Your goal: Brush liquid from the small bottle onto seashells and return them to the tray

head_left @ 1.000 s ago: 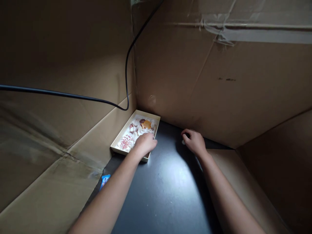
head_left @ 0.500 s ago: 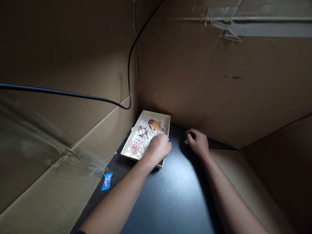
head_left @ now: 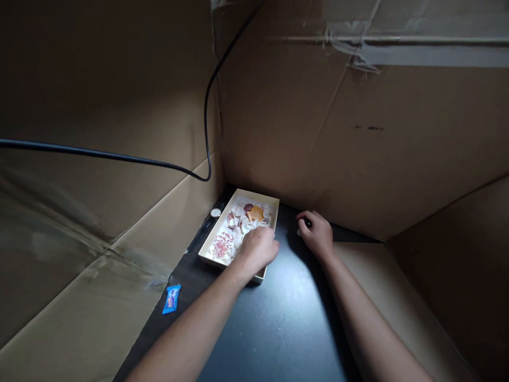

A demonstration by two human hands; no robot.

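Observation:
A shallow cream tray (head_left: 210, 253) filled with several white, red-striped and orange seashells (head_left: 238, 225) lies on a black tabletop near the back corner. My left hand (head_left: 257, 249) rests on the tray's right rim near its front corner, fingers curled over the edge. My right hand (head_left: 317, 232) lies on the table to the right of the tray, fingers curled around a small pale thing I cannot make out.
Cardboard walls (head_left: 358, 138) enclose the black table (head_left: 278, 323) on all sides. A black cable (head_left: 119, 156) hangs across the left wall. A small wristwatch (head_left: 215, 213) lies left of the tray. A blue wrapped sweet (head_left: 171, 298) lies at the table's left edge.
The tray has slid right, away from the left wall, under my left hand, uncovering the wristwatch. My right hand has stayed in place.

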